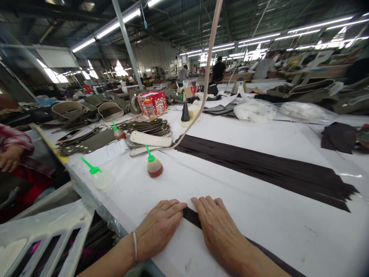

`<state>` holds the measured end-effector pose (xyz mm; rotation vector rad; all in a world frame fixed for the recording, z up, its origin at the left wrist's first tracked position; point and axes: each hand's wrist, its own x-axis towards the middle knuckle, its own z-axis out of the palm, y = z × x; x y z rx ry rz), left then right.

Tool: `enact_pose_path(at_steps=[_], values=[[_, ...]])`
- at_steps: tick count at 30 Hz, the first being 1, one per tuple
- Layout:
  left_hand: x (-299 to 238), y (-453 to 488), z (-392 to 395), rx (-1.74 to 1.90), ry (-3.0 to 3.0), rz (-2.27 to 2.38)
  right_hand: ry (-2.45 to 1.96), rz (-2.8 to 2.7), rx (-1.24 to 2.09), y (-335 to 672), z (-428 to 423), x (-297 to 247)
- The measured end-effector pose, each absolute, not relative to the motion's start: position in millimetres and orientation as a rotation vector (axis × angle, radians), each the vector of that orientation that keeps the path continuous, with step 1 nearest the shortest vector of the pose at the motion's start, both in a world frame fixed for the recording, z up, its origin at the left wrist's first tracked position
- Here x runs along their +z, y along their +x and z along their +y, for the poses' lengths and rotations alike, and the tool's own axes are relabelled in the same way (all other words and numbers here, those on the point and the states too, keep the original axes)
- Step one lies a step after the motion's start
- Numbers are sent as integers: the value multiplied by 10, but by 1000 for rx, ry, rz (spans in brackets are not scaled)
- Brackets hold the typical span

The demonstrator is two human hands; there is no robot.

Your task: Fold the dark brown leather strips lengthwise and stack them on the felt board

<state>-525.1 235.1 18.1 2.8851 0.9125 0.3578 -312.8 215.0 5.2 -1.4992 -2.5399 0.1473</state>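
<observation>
A narrow dark brown fabric strip [192,217] lies on the white-covered table [150,194] and runs off to the lower right, partly under my right forearm. At its near-left end, my left hand [160,227] has its fingers closed together with the tips on the strip; the thumb is mostly hidden. My right hand [216,227] rests on the strip just to the right, fingers stretched out and pressing down. Beyond both hands is a pile of long dark strips [259,165]. A squeeze bottle [155,167] with a green nozzle and reddish-brown liquid stands behind my left hand.
Another green-nozzled bottle [99,177] is near the left table edge. Pale straps [151,139] and a black cone [185,112] stand farther back. A hose [208,65] hangs down to the table. A plastic crate [54,238] sits lower left, with a person's hand [11,157] beyond.
</observation>
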Motion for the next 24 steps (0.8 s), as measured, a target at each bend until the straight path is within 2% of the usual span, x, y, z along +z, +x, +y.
enact_pose_path(at_steps=[5,11,24], values=[[226,-5278,2455,338,2820,818,-1398,-2542,213,-3007,2131,60],[232,-5195,2472,336,2714,900,-1191,-2594,126,-2905,2099,12],[247,-5079,2415,147,2850,917,-1112,-2670,66,-2708,2004,70]])
